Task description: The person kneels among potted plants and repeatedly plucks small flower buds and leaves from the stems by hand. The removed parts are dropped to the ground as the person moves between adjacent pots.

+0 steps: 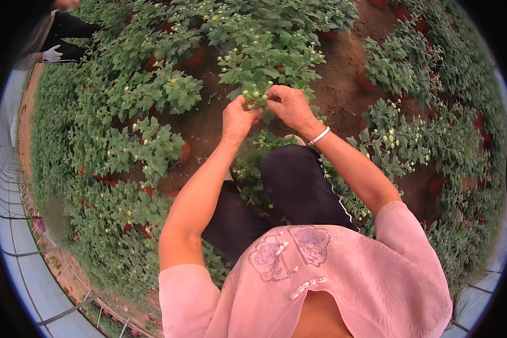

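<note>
Between my two hands is a cluster of pale green flower buds point(254, 96) at the tip of a leafy stem, likely chrysanthemum. My left hand point(239, 117) pinches the cluster from its left side, thumb and fingers closed around the stem. From the right, my right hand point(290, 106) has thumb and forefinger together at the buds; whether a bud is between those fingertips is hidden. A budding plant point(270, 59) spreads just beyond my hands. Another leafy plant point(267, 143) stands below them, close to my knees.
Potted plants in red-brown pots point(185, 152) crowd the left side. More budding plants point(391, 137) stand at the right, beside bare soil point(340, 80). At the upper left is another person's gloved hand point(52, 54). A greenhouse wall point(14, 253) curves along the left rim.
</note>
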Demonstrator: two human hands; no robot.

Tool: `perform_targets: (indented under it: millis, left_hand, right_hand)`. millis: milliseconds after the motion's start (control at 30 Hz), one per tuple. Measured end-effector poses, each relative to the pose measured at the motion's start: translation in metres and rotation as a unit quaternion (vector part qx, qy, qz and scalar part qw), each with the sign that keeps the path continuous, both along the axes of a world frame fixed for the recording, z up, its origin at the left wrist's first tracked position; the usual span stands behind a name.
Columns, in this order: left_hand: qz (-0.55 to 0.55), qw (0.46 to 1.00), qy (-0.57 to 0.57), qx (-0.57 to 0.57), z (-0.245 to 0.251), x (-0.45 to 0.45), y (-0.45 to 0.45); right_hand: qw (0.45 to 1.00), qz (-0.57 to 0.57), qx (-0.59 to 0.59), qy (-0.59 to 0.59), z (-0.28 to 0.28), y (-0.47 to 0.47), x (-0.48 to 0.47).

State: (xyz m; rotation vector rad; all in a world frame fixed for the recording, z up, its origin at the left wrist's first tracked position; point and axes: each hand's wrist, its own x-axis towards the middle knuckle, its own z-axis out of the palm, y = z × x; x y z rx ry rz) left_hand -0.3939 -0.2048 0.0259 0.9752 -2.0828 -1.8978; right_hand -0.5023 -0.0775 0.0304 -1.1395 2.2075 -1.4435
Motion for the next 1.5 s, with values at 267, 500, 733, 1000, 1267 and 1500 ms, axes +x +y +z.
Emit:
perform_targets:
  millis: [267, 500, 733, 1000, 1267, 1500]
  left_hand:
    - [-0.008, 1.000, 0.010, 0.014, -0.003, 0.002, -0.003]
    - [-0.060, 0.998, -0.004, 0.022, 0.006, 0.009, -0.007]
    - [-0.069, 0.992, 0.023, 0.107, 0.011, 0.013, -0.011]
    - [-0.018, 0.999, 0.025, 0.039, 0.003, 0.010, -0.008]
    - [0.000, 0.998, 0.057, -0.024, -0.004, 0.004, 0.002]
    - [-0.038, 0.989, -0.007, -0.144, -0.003, -0.002, 0.004]
  right_hand:
    - [1.000, 0.022, 0.006, 0.018, 0.002, -0.002, 0.002]
    - [0.996, -0.002, 0.030, -0.083, 0.007, 0.001, 0.008]
    - [0.970, -0.005, -0.021, -0.244, 0.001, 0.001, 0.009]
    - [0.955, -0.007, -0.020, -0.294, -0.004, -0.003, 0.008]
    - [0.985, -0.080, -0.001, -0.155, -0.005, -0.004, 0.012]
    - [0.991, -0.084, 0.016, -0.101, -0.004, -0.002, 0.019]
